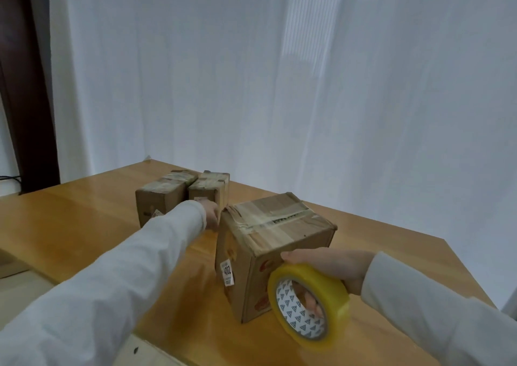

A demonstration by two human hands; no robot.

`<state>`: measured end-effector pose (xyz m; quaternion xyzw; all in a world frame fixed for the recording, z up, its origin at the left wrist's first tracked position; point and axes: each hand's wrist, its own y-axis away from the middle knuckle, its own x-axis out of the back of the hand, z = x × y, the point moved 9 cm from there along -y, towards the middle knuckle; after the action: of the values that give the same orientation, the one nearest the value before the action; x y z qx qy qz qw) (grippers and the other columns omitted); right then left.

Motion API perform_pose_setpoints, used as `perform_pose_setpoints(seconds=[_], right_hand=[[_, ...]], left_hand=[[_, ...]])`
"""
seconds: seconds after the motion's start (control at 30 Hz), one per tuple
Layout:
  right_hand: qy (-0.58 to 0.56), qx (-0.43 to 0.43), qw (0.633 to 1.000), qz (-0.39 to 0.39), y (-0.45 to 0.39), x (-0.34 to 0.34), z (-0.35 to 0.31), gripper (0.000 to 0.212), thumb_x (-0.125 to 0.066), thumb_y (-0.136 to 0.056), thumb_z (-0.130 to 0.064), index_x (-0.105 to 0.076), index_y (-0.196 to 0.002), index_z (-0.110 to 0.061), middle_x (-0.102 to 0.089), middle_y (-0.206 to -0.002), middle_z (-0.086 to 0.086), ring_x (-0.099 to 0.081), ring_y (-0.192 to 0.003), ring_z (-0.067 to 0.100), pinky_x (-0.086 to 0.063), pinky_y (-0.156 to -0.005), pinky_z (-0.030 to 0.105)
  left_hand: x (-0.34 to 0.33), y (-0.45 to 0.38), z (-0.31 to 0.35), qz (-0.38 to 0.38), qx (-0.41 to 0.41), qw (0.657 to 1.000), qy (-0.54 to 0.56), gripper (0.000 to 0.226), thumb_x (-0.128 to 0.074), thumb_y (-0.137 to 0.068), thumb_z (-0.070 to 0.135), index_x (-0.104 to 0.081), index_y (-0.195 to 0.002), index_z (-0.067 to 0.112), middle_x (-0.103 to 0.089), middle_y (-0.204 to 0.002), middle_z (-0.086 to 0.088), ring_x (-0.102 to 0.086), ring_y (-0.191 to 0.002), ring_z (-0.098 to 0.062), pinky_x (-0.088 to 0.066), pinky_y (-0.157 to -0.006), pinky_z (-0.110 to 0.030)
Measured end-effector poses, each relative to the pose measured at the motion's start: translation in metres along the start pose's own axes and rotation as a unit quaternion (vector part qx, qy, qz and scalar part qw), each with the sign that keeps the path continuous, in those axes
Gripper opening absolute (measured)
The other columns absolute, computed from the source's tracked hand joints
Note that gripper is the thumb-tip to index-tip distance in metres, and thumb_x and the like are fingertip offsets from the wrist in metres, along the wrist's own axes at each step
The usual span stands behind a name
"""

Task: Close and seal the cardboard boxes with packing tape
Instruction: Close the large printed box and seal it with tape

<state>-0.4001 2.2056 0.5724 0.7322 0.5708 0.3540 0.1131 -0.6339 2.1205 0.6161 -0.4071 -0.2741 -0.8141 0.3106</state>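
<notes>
In right hand (330, 265): tape roll (309, 305), beside box (268, 251).

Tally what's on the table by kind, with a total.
Cardboard boxes: 3, namely the near box, the far left box and the far right box
Tape rolls: 1, the yellow roll gripped by the right hand
Total: 4

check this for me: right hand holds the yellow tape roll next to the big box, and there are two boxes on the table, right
Not quite. The head view shows three boxes on the table: the big box and two small boxes behind it. The rest holds: the right hand holds the tape roll next to the big box.
</notes>
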Motion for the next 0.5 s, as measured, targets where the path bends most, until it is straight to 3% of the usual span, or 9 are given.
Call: perform_pose_setpoints(seconds=[0.03, 0.13, 0.2, 0.33, 0.4, 0.5], right_hand=[[-0.006, -0.004, 1.0, 0.003, -0.001, 0.002, 0.0, 0.034, -0.048, -0.084, -0.059, -0.058, -0.091, -0.027, -0.065, -0.082, -0.006, -0.064, -0.067, 0.009, -0.053, -0.062, 0.023], [0.003, -0.005, 1.0, -0.006, -0.006, 0.0, -0.003, 0.035, -0.046, -0.084, -0.06, -0.058, -0.091, -0.027, -0.065, -0.082, -0.007, -0.063, -0.066, 0.008, -0.053, -0.061, 0.021], [0.001, -0.01, 1.0, -0.003, -0.01, 0.003, -0.007, 0.036, -0.044, -0.086, -0.059, -0.056, -0.088, -0.025, -0.064, -0.076, -0.005, -0.062, -0.062, 0.01, -0.052, -0.056, 0.022], [-0.031, 0.007, 0.999, 0.015, -0.005, 0.007, -0.019, 0.039, -0.044, -0.092, -0.053, -0.059, -0.086, -0.018, -0.062, -0.052, -0.005, -0.058, -0.046, 0.009, -0.049, -0.05, 0.022], [-0.042, 0.024, 0.998, 0.042, 0.007, 0.017, -0.028, 0.046, -0.044, -0.097, -0.047, -0.063, -0.083, -0.008, -0.059, -0.049, 0.002, -0.054, -0.04, 0.01, -0.048, -0.045, 0.02], [-0.037, 0.03, 0.998, 0.046, 0.016, 0.024, -0.035, 0.045, -0.042, -0.099, -0.041, -0.06, -0.074, -0.007, -0.054, -0.045, 0.001, -0.049, -0.037, 0.009, -0.042, -0.04, 0.015]], left_hand=[[0.006, 0.0, 0.004, 0.031, -0.016, 0.996, 0.083, 0.035, -0.053, -0.094, 0.021, -0.053, -0.128, 0.011, -0.054, -0.128, -0.006, -0.053, -0.113, -0.023, -0.043, -0.089, -0.029], [0.024, 0.018, 0.031, 0.111, -0.165, 0.939, 0.281, 0.026, -0.042, -0.1, 0.029, -0.062, -0.111, 0.015, -0.064, -0.105, 0.002, -0.059, -0.105, -0.018, -0.044, -0.094, -0.029], [0.016, 0.03, 0.041, 0.059, -0.185, 0.914, 0.356, 0.036, -0.037, -0.1, 0.04, -0.064, -0.109, 0.017, -0.066, -0.102, 0.008, -0.059, -0.102, -0.01, -0.041, -0.099, -0.028], [-0.008, 0.036, 0.027, 0.047, -0.169, 0.948, 0.266, 0.046, -0.045, -0.092, 0.055, -0.05, -0.126, 0.025, -0.056, -0.111, 0.008, -0.052, -0.106, -0.013, -0.04, -0.093, -0.028], [-0.012, 0.037, 0.016, 0.054, -0.153, 0.947, 0.276, 0.067, -0.047, -0.082, 0.07, -0.043, -0.132, 0.026, -0.052, -0.115, 0.005, -0.052, -0.108, -0.015, -0.042, -0.094, -0.03], [-0.023, 0.043, 0.006, 0.023, -0.119, 0.945, 0.305, 0.113, -0.045, -0.048, 0.087, -0.029, -0.141, 0.023, -0.051, -0.124, 0.002, -0.052, -0.11, -0.016, -0.041, -0.099, -0.032]])
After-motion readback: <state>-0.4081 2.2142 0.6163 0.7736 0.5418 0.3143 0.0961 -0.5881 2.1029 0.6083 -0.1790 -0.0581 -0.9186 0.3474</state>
